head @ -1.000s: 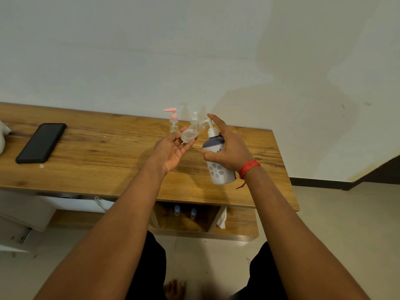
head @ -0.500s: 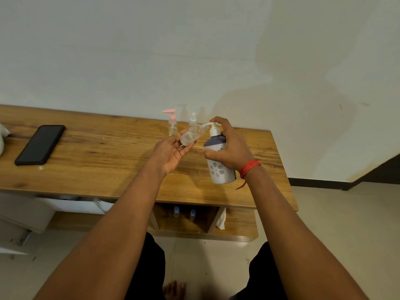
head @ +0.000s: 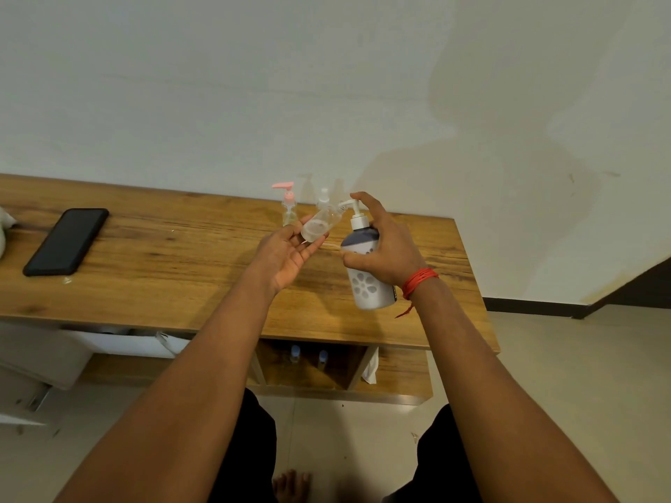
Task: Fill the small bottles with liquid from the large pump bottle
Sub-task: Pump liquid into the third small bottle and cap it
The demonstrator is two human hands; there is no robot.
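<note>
Two hands: left holds small bottle, right pump bottle.

My left hand holds a small bottle tilted on its side between thumb and fingertips, its mouth turned toward the spout of the pump bottle. My right hand grips the pump bottle above the table, forefinger lying on the pump head. A red thread circles my right wrist. Behind my hands a pink-pump bottle and a clear bottle stand near the wall. A phone lies flat well to the left. Two blue-capped bottles stand on the shelf underneath.
</note>
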